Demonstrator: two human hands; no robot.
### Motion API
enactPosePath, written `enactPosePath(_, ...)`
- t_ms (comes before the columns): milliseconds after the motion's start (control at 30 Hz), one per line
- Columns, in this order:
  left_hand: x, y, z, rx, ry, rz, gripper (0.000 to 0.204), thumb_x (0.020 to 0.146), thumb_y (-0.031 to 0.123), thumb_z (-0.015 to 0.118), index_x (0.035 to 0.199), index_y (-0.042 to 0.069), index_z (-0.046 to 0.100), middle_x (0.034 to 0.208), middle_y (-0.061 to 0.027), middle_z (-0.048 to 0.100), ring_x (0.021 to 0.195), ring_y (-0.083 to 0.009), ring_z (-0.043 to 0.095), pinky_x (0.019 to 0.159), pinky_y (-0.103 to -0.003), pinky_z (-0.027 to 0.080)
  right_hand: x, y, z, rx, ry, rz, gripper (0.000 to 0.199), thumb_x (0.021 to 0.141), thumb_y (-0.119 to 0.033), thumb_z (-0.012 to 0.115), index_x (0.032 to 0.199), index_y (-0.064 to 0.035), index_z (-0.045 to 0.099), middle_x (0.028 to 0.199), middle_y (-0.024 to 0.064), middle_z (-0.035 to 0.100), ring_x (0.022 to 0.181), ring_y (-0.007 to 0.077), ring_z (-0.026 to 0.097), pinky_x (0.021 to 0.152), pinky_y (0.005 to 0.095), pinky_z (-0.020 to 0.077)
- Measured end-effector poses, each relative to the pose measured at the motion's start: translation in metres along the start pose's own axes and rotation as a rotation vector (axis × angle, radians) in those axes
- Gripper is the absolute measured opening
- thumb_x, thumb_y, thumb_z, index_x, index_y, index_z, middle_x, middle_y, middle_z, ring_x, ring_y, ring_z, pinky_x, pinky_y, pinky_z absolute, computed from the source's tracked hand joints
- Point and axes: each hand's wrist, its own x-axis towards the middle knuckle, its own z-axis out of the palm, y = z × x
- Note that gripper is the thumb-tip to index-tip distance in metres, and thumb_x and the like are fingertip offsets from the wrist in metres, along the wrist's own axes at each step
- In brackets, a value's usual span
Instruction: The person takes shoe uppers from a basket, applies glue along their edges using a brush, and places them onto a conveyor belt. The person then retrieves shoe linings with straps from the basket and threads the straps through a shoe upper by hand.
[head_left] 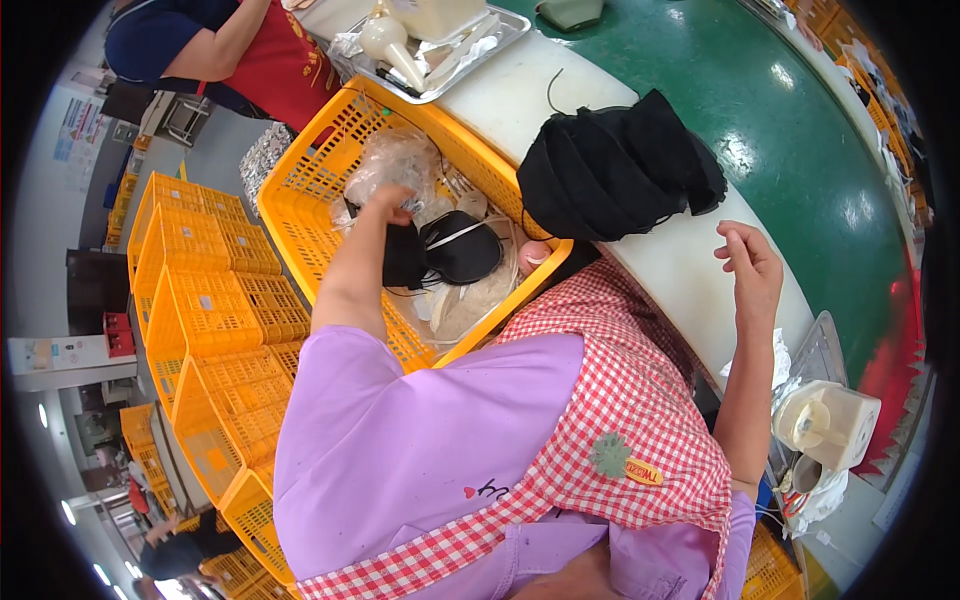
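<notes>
My left hand reaches down into a yellow plastic basket, beside a crumpled clear plastic bag. Its fingers are bent inward, and what they grip is hidden. Just below the hand lie a black fabric piece and a rounded black cup-shaped piece with a white strap across it. Over the edge of the white worktop, my right hand is raised with loosely bent fingers and nothing visible in them. To its left rests a stack of black cup-shaped fabric pieces.
Beyond the basket, a metal tray holds a pale bulb-shaped object and a container. A cream container stands at the right. Nested yellow crates line the left. Another person in a red apron is at the upper left.
</notes>
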Motion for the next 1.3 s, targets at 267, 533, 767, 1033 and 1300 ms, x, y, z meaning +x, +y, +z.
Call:
enactPosePath(267, -0.054, -0.019, 0.04, 1.042, -0.286, 0.451, 0.05, 0.081, 0.031, 0.07, 0.128, 0.017, 0.062, 0.122, -0.0137, 0.064, 0.098, -0.0286, 0.067, 0.08, -0.041, 0.056, 0.018, -0.011, 0.003, -0.253, 0.125, -0.335, 0.023, 0.09, -0.011, 0.063, 0.112, -0.0075, 0.067, 0.111, 0.0058, 0.066, 0.094, 0.0162, 0.061, 0.079, 0.0285, 0.0481)
enactPosePath(533, -0.182, 0.083, -0.027, 0.501, 0.173, 0.609, 0.037, 0.083, 0.032, 0.066, 0.11, 0.009, 0.069, 0.107, -0.0174, 0.069, 0.099, -0.0317, 0.066, 0.086, -0.042, 0.051, 0.036, 0.016, 0.017, -0.369, 0.029, -0.374, 0.044, 0.081, -0.016, 0.072, 0.124, -0.0108, 0.062, 0.105, 0.0101, 0.066, 0.088, 0.024, 0.062, 0.078, 0.0353, 0.0498)
enactPosePath(767, -0.289, 0.098, -0.004, 0.397, 0.484, 1.173, 0.024, 0.087, 0.021, 0.063, 0.103, 0.004, 0.069, 0.098, -0.0125, 0.069, 0.098, -0.0248, 0.065, 0.088, -0.035, 0.049, 0.043, 0.021, 0.042, -0.605, -0.078, -0.495, 0.023, 0.076, -0.021, 0.076, 0.093, -0.0068, 0.072, 0.085, 0.0088, 0.062, 0.076, 0.0279, 0.063, 0.067, 0.0369, 0.0489)
enactPosePath(1033, -0.405, 0.101, 0.174, 0.615, 0.108, 1.926, 0.063, 0.07, 0.03, 0.079, 0.129, 0.023, 0.057, 0.143, -0.008, 0.045, 0.141, -0.0353, 0.029, 0.114, -0.058, 0.018, 0.048, 0.014, 0.002, 0.106, 0.366, -0.387, 0.012, 0.082, -0.005, 0.072, 0.091, 0.0022, 0.069, 0.085, 0.0034, 0.061, 0.073, 0.0109, 0.055, 0.067, 0.0245, 0.0423)
enactPosePath(1300, -0.345, 0.148, 0.17, 1.065, 0.123, 2.105, 0.052, 0.07, 0.018, 0.076, 0.121, 0.024, 0.062, 0.13, -0.0028, 0.056, 0.135, -0.0295, 0.039, 0.113, -0.059, 0.022, -0.032, -0.04, -0.078, 0.231, 0.498, -0.492, 0.012, 0.082, -0.001, 0.072, 0.085, 0.0052, 0.062, 0.087, 0.0048, 0.061, 0.077, 0.0127, 0.054, 0.069, 0.0243, 0.0424)
